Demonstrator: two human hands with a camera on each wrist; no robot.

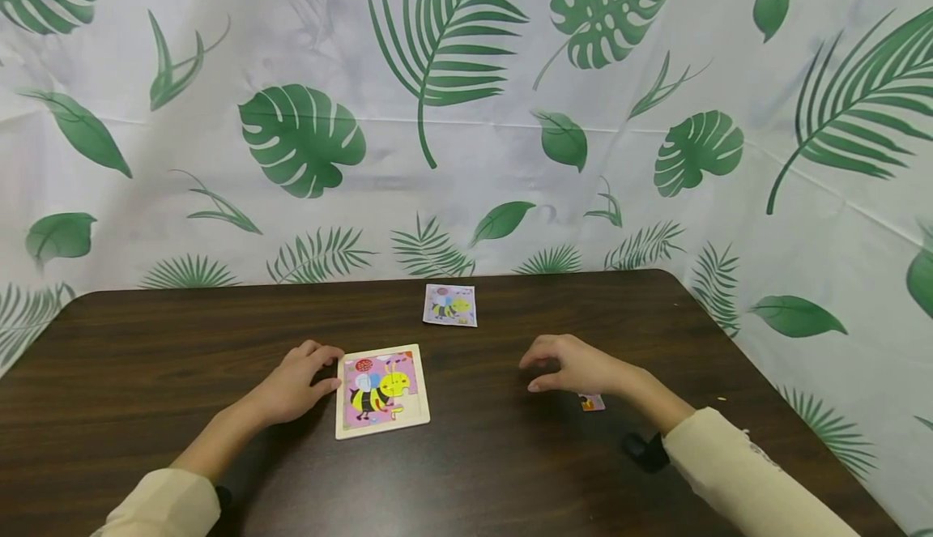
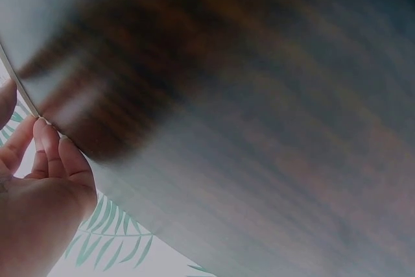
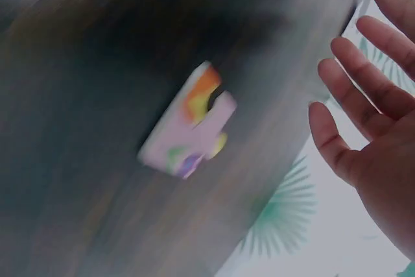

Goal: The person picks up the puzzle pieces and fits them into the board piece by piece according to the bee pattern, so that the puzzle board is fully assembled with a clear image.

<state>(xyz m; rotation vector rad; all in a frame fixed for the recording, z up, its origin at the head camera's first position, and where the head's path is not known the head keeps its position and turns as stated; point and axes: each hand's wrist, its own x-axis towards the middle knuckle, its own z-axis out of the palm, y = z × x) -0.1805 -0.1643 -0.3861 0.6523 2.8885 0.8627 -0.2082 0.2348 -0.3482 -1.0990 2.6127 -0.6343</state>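
Note:
A wooden jigsaw board (image 1: 425,407) with a bee picture lies flat on the table, bare wood showing at its lower right. At its left edge is my left hand (image 1: 295,383), fingertips and thumb touching the frame. In the left wrist view the fingers (image 2: 55,150) are slightly bent. Over the table to the right of the board hovers my right hand (image 1: 576,365), its fingers loosely spread with nothing between them. One loose puzzle piece (image 3: 188,131), pink with orange and yellow, lies on the table below the right wrist; in the head view the forearm partly covers it.
A small printed card (image 1: 450,305) with the same bee picture lies near the back of the dark wooden table (image 1: 481,472). Behind the table hangs a white leaf-patterned cloth (image 1: 481,164), which continues along the right side.

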